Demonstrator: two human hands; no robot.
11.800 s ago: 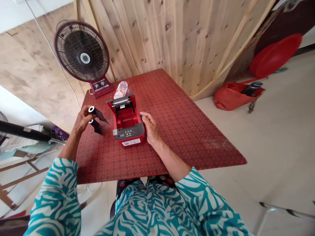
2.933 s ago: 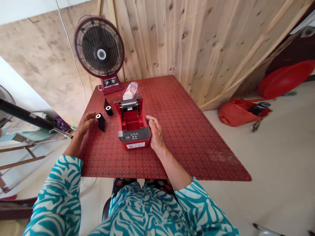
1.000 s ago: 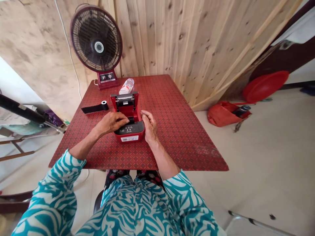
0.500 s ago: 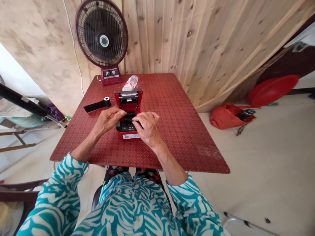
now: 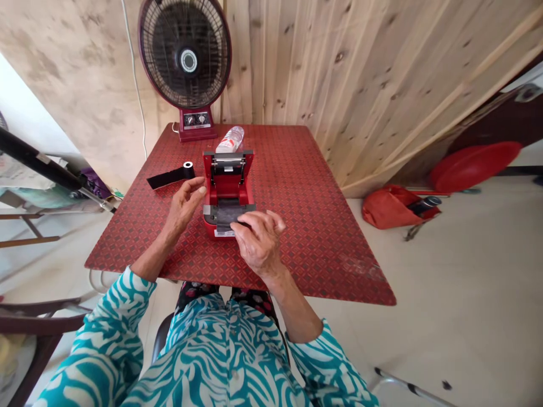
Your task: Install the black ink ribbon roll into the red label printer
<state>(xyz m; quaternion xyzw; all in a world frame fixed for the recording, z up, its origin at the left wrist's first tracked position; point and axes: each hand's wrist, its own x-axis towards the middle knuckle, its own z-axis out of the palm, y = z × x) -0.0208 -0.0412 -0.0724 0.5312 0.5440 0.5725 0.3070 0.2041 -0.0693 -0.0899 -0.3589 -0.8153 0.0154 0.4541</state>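
Observation:
A red and black label printer [image 5: 209,186] sits on the patterned table with its lid raised. Across its front hangs a dark ribbon strip [image 5: 227,213], pulled out over the front edge. My right hand [image 5: 258,240] pinches the ribbon's loose end between thumb and fingers. To the left of the lid, my left hand [image 5: 185,203] holds nothing, its thumb and fingers apart. Behind that hand stands a small black ribbon roll [image 5: 188,168] with a white core, its tail stretched leftward on the table. Whatever lies deep inside the printer is hard to make out.
A table fan [image 5: 186,62] stands at the back left of the red table [image 5: 322,243], against a wooden wall. A clear plastic bottle [image 5: 231,138] lies behind the printer. On the floor to the right are an orange-red bag [image 5: 384,208] and a red basin [image 5: 475,165].
The ribbon has come forward out of the printer over its front, drawn by my right hand. My left hand has moved off the printer's inside to the left and opened.

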